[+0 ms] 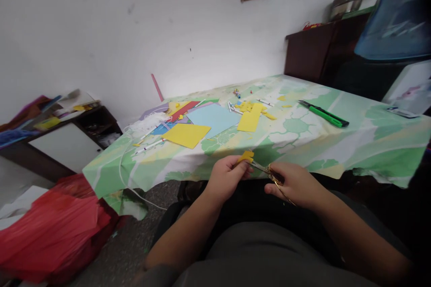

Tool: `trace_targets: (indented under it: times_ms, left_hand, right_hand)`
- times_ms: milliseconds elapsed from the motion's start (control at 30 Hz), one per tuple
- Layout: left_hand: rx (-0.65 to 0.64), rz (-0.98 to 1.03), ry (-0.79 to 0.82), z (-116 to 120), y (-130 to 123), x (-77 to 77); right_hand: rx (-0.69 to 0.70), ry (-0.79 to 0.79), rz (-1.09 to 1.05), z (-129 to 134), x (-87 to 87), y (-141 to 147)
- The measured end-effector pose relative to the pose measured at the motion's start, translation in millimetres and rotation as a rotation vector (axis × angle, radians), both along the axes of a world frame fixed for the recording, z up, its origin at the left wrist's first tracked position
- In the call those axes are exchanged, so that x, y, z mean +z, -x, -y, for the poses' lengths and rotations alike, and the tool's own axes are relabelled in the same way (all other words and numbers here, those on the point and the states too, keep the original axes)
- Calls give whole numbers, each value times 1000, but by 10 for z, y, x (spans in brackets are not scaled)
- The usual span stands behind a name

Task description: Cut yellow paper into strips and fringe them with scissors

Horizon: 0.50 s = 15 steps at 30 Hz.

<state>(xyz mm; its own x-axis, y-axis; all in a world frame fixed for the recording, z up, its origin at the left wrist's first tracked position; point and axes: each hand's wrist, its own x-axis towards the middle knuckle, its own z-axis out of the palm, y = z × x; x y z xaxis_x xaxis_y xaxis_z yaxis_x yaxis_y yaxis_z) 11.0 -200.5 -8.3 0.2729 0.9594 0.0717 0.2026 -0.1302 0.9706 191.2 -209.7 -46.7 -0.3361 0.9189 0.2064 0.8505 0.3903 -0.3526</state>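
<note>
**Left hand [229, 175] on a small yellow paper piece [246, 156], right hand [298, 184] on gold-handled metal scissors [260, 167]**

From my end, I see a crumpled red plastic bag [54, 233] at far left, low beside a dark cabinet with a white door [67, 145]. Next, on a green-and-white patterned tablecloth [292, 143], I have a tangle of white string [148, 123], then a flat yellow paper sheet [186, 135] that overlaps a pale blue paper sheet [213, 119]. In front of the table's near edge, the left hand pinches the small piece between thumb and fingers. A yellow rectangular paper strip [251, 119] lies beyond it on the cloth. The scissors' blades point left at the piece; from here I can't quite tell whether they bite into it. The right hand grips the gold handles. Farther right lies a green-and-black utility knife [325, 115].
</note>
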Motion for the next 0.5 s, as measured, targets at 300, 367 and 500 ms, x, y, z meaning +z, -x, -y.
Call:
trace_targets:
  times_ms: [300,367,500]
  left_hand:
    - [-105,-29,-48,-1,-24,-48]
    - [-110,-48,-62,-5,-29,-43]
    - [-125,-74,-81,-17,-11,-50]
  right_hand:
    - [33,40,-44,15,-17,33]
    - [45,39,-58,10,-30,29]
    - [75,45,-86,5,-44,17]
